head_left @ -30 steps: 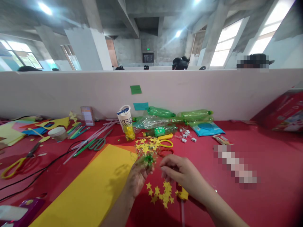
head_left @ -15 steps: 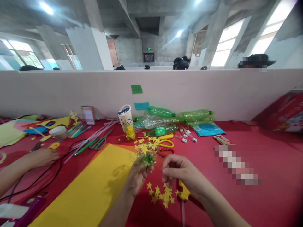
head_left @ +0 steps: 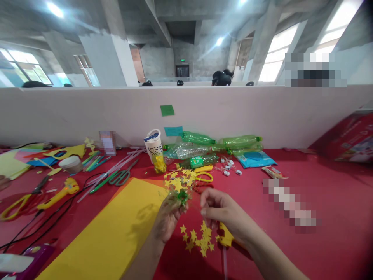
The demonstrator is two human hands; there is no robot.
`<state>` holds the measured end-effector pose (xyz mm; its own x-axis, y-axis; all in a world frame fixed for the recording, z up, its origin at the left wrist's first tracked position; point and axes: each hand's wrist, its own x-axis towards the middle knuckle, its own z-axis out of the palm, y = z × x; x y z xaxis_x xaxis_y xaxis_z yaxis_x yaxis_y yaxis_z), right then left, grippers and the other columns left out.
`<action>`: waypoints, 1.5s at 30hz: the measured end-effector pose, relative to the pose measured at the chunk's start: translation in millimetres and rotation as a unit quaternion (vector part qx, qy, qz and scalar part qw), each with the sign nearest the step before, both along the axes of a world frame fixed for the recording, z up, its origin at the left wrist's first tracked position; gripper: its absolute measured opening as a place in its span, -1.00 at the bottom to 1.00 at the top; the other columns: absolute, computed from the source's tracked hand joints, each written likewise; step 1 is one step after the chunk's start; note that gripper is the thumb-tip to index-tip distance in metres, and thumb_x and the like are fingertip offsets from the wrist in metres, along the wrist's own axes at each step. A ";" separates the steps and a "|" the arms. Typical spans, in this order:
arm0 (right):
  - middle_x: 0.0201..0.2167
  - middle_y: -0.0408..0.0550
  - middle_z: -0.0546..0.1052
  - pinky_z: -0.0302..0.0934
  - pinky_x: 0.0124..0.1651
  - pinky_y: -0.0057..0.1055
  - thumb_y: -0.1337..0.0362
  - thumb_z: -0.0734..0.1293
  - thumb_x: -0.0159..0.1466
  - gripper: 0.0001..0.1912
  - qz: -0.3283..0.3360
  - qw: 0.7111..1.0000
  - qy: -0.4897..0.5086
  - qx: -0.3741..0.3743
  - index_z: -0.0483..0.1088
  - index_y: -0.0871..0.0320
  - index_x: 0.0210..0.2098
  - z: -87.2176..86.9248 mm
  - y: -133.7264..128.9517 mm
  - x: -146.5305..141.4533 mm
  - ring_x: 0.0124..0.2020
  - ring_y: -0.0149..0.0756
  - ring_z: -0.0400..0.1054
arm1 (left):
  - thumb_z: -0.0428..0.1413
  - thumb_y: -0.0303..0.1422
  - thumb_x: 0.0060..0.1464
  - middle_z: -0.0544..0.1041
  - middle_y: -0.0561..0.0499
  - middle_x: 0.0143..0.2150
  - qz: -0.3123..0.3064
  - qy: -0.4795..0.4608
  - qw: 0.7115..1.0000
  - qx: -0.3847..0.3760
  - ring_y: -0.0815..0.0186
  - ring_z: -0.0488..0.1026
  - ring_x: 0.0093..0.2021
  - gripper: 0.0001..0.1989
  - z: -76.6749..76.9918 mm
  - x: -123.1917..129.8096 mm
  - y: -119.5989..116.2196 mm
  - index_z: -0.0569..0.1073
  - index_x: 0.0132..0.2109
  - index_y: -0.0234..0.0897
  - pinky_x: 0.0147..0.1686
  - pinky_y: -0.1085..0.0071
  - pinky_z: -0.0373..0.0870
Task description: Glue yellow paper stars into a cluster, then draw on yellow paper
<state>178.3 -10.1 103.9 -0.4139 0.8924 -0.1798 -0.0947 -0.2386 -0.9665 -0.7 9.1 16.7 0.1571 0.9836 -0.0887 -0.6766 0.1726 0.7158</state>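
Observation:
My left hand (head_left: 169,217) is closed round a cut piece of green clear plastic (head_left: 182,197), flower-like, with thin petals spreading from a darker green middle. To its right, my right hand (head_left: 218,208) hovers apart from the plastic, fingers curled and thumb drawn towards the index finger; anything pinched there is too small to make out. Below the hands, yellow paper stars (head_left: 201,239) lie scattered on the red tabletop (head_left: 291,252). A yellow glue gun (head_left: 225,235) with a clear glue stick sits partly hidden under my right wrist. More yellow stars (head_left: 180,179) are heaped just behind my left hand.
Large yellow paper (head_left: 105,229) covers the front left. Green bottles (head_left: 198,138), a white cup (head_left: 154,147) and a blue packet (head_left: 256,158) stand along the partition (head_left: 87,112). At left lie another glue gun (head_left: 60,194), yellow-handled scissors (head_left: 17,206), grey scissors (head_left: 122,175) and black cables.
At the left, another person's hand has withdrawn, leaving a yellow glue gun and scissors exposed. My own hands have barely moved; the plastic piece stays in my left hand.

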 end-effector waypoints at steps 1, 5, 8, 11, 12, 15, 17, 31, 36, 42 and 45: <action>-0.67 -0.31 0.35 0.01 -0.63 -0.60 0.40 0.31 0.03 -0.84 -0.001 1.000 0.008 0.001 0.21 0.14 -0.42 0.6 0.0 0.0 -0.68 -0.53 0.22 | 0.24 -0.46 -0.15 0.56 -0.01 -0.32 0.005 -0.003 1.000 -0.005 0.38 0.46 -0.43 -0.76 -0.5 -0.1 0.2 0.52 -0.23 -0.28 -0.41 0.50 0.37; -0.61 -0.33 0.27 -0.02 -0.53 -0.56 0.47 0.23 0.03 -0.81 0.001 0.999 0.029 0.038 0.15 0.12 -0.40 1.0 -0.3 -0.2 -0.61 -0.54 0.13 | 0.27 -0.46 -0.19 0.56 0.01 -0.33 0.009 -0.008 1.000 -0.020 0.38 0.47 -0.44 -0.74 -0.9 0.1 1.2 0.52 -0.24 -0.27 -0.42 0.51 0.37; -0.62 -0.33 0.17 -0.12 -0.53 -0.54 0.50 0.17 0.01 -0.84 -0.028 0.995 0.003 0.094 0.14 0.13 -0.46 -2.3 -1.2 -1.4 -0.59 -0.53 -0.02 | 0.27 -0.47 -0.21 0.56 0.02 -0.34 0.009 -0.011 1.000 -0.021 0.38 0.47 -0.44 -0.73 0.1 1.2 0.6 0.52 -0.24 -0.26 -0.42 0.51 0.37; -0.60 -0.31 0.12 -0.16 -0.52 -0.51 0.51 0.14 0.02 -0.85 -0.063 0.987 -0.040 0.142 0.13 0.14 -0.49 -6.7 -3.0 -3.0 -0.57 -0.50 -0.07 | 0.27 -0.49 -0.23 0.56 0.03 -0.34 0.014 -0.013 1.000 -0.017 0.38 0.46 -0.45 -0.71 1.0 2.0 -0.8 0.51 -0.25 -0.25 -0.43 0.50 0.37; -0.60 -0.30 0.13 -0.15 -0.51 -0.51 0.51 0.13 0.03 -0.85 -0.064 0.985 -0.052 0.152 0.13 0.14 -0.49 -7.9 -3.8 -3.5 -0.56 -0.49 -0.07 | 0.27 -0.50 -0.23 0.56 0.03 -0.34 0.016 -0.013 1.000 -0.018 0.38 0.46 -0.45 -0.71 1.1 2.0 -1.1 0.51 -0.24 -0.25 -0.44 0.50 0.36; -0.57 -0.28 0.15 -0.12 -0.49 -0.50 0.51 0.12 0.05 -0.85 -0.043 0.982 -0.080 0.167 0.14 0.13 -0.46 -9.7 -6.0 -4.6 -0.53 -0.48 -0.04 | 0.26 -0.50 -0.20 0.56 0.02 -0.34 0.020 -0.013 1.000 -0.020 0.38 0.46 -0.45 -0.71 0.8 1.5 -0.7 0.50 -0.23 -0.27 -0.44 0.50 0.36; -0.56 -0.28 0.14 -0.12 -0.49 -0.51 0.51 0.11 0.06 -0.84 -0.037 0.980 -0.088 0.173 0.14 0.13 -0.44 -9.8 -6.6 -5.7 -0.53 -0.47 -0.04 | 0.25 -0.49 -0.18 0.56 0.01 -0.33 0.020 -0.015 1.000 -0.018 0.38 0.46 -0.44 -0.73 0.1 1.1 0.0 0.50 -0.23 -0.27 -0.43 0.49 0.36; -0.50 -0.21 0.35 0.09 -0.43 -0.52 0.46 0.20 0.11 -0.88 0.013 0.939 -0.222 0.260 0.24 0.12 -0.40 7.2 -11.7 -3.2 -0.48 -0.43 0.22 | 0.22 -0.49 -0.15 0.54 0.02 -0.35 0.006 -0.027 0.999 -0.018 0.42 0.44 -0.46 -0.76 1.4 -1.0 1.6 0.49 -0.24 -0.28 -0.43 0.51 0.33; -0.54 -0.22 0.32 0.04 -0.47 -0.53 0.49 0.18 0.11 -0.85 -0.035 0.893 -0.299 0.334 0.15 0.11 -0.46 5.7 -16.3 -3.2 -0.53 -0.45 0.19 | 0.22 -0.49 -0.14 0.55 0.01 -0.33 0.009 -0.014 1.000 0.003 0.39 0.44 -0.43 -0.79 0.9 -0.5 0.3 0.50 -0.25 -0.29 -0.42 0.50 0.34; -0.46 -0.14 0.38 0.03 -0.43 -0.47 0.47 0.15 0.17 -0.80 -0.048 0.837 -0.361 0.408 0.28 0.10 -0.27 1.3 -13.0 -2.7 -0.48 -0.39 0.21 | 0.24 -0.47 -0.16 0.55 0.02 -0.32 0.011 -0.015 1.000 0.008 0.37 0.45 -0.42 -0.81 -2.5 1.9 -1.8 0.49 -0.29 -0.27 -0.41 0.48 0.33; -0.43 -0.11 0.40 0.05 -0.40 -0.45 0.46 0.15 0.18 -0.74 -0.042 0.836 -0.354 0.416 0.28 0.08 -0.17 2.4 -13.4 -2.0 -0.45 -0.36 0.23 | 0.22 -0.47 -0.13 0.54 0.02 -0.33 0.003 -0.008 1.000 0.004 0.38 0.45 -0.42 -0.82 -2.8 2.9 -3.0 0.49 -0.29 -0.27 -0.41 0.48 0.33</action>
